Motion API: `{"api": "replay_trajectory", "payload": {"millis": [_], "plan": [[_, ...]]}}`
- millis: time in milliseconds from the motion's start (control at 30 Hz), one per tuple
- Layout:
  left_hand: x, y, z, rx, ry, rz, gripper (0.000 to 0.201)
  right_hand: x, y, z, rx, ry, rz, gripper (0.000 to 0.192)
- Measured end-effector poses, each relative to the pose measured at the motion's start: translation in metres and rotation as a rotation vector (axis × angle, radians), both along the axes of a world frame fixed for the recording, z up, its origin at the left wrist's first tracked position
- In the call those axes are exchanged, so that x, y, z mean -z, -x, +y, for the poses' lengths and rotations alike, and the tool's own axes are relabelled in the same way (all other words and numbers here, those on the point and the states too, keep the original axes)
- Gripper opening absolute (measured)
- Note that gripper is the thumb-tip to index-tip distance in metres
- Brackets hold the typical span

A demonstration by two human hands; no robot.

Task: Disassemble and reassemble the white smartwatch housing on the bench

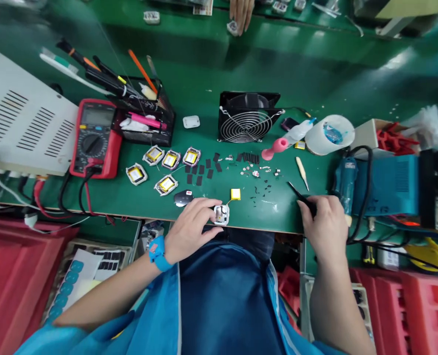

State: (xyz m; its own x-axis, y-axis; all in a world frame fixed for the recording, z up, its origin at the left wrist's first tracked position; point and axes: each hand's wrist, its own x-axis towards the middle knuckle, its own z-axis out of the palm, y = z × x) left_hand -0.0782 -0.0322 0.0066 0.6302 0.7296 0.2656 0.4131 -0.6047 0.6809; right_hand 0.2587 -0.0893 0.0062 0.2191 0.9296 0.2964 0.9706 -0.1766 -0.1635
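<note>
My left hand [192, 224] rests at the front edge of the green bench and holds a small white device case [221, 214] between thumb and fingers. A thin wire runs from that case to a yellow battery cell [236, 194] lying just beyond it. My right hand [322, 222] grips black tweezers [300, 195], whose tips point up-left over the mat. Between the hands lie tiny dark and silvery parts [258, 172]. A blue wrist strap [157, 253] circles my left wrist.
Several white cases with yellow cells [165, 165] lie left of centre, beside a red multimeter [95, 138], a tool caddy [145, 111] and a small fan [246, 118]. A blue station [385, 185] stands right. Another person's hand [241, 15] works across the bench.
</note>
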Motion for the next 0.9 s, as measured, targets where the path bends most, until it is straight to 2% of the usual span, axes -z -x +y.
{"api": "replay_trajectory", "payload": {"millis": [100, 167, 300, 367, 433, 533, 633, 733, 900], "plan": [[0.001, 0.0, 0.001, -0.017, 0.001, -0.015, 0.023, 0.001, 0.0, -0.001, -0.049, 0.022, 0.031, 0.032], [0.0, -0.002, 0.002, -0.023, 0.004, -0.018, 0.026, -0.002, 0.009, 0.0, -0.02, 0.01, 0.147, 0.031], [-0.005, -0.005, 0.005, -0.013, 0.054, 0.002, 0.03, -0.012, 0.049, -0.001, 0.016, -0.024, 0.681, 0.024], [-0.008, -0.006, 0.006, -0.01, 0.088, 0.019, 0.027, -0.014, 0.074, -0.003, -0.045, -0.042, 0.967, 0.02], [-0.008, -0.007, 0.007, -0.01, 0.101, 0.027, 0.023, -0.014, 0.092, -0.006, -0.148, -0.051, 1.121, 0.017], [-0.007, -0.008, 0.005, -0.02, 0.098, 0.026, 0.024, -0.011, 0.1, -0.008, -0.282, -0.05, 1.071, 0.012], [-0.004, -0.008, 0.003, -0.03, 0.106, 0.022, 0.028, -0.009, 0.096, -0.011, -0.323, -0.012, 1.001, 0.013], [-0.002, -0.008, 0.003, -0.028, 0.094, -0.014, 0.025, -0.011, 0.1, -0.013, -0.33, -0.003, 1.091, 0.02], [-0.004, -0.007, 0.004, -0.021, 0.036, -0.042, 0.023, -0.005, 0.127, -0.009, -0.42, -0.092, 1.206, 0.029]]}}
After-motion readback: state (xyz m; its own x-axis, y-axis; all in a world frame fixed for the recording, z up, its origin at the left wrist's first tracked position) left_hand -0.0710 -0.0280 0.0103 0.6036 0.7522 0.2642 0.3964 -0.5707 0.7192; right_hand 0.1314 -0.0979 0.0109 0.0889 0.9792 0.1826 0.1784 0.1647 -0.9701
